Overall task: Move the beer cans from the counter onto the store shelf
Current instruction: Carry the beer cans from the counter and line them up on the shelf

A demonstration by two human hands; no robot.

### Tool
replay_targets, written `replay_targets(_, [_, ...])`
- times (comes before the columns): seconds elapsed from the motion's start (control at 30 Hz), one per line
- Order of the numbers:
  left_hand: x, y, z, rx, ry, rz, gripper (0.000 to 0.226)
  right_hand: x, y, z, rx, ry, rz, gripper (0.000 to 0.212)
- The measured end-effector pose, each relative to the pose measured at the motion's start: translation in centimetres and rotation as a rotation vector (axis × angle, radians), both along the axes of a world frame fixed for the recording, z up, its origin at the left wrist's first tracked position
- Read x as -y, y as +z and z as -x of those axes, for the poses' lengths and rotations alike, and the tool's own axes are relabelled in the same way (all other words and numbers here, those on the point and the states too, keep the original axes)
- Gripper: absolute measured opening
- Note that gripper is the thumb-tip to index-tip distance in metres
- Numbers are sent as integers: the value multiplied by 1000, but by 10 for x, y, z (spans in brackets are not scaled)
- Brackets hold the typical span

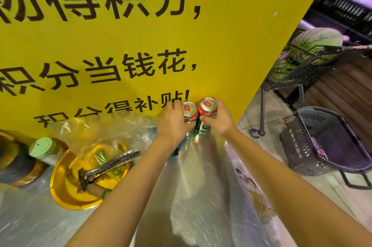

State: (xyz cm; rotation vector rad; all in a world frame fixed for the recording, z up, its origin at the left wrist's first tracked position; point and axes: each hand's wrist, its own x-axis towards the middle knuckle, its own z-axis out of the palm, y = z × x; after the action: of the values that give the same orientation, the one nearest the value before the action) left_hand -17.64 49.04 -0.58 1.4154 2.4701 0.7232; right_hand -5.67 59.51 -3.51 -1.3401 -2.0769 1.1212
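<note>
Two red, green and silver beer cans stand side by side at the far end of the steel counter (201, 176), against the yellow sign. My left hand (173, 123) grips the left can (190, 111) from its left side. My right hand (220, 119) grips the right can (207, 109), thumb across its front. Both cans are upright, and their lower halves are partly hidden behind my hands. No store shelf is in view.
A big yellow sign (141, 35) with black characters backs the counter. Left of my arms lie a gold tray (66, 192) with metal tongs (108, 166), clear plastic bags (96, 132) and a green-capped jar (43, 150). On the floor at right are a dark basket (322, 146) and a cart (302, 65) of watermelons.
</note>
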Motion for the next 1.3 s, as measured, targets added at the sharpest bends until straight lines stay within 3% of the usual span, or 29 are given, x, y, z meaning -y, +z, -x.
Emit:
replay_targets(0.23, [-6, 1, 1, 14, -6, 23, 71, 5, 1, -14, -91, 15, -102, 53])
replay_targets(0.43, [-2, 11, -8, 14, -72, 19, 63, 20, 10, -27, -197, -10, -58, 52])
replay_targets(0.6, [26, 24, -24, 106, -106, -139, 58, 45, 9, -62, -174, -52, 13, 59])
replay_targets(1.0, [181, 50, -75, 506, -24, -178, 52, 180, 56, -141, -215, 56, 148, 58])
replay_targets(1.3, [323, 109, -148, 738, 238, -484, 52, 275, 113, -185, -437, 253, 276, 56])
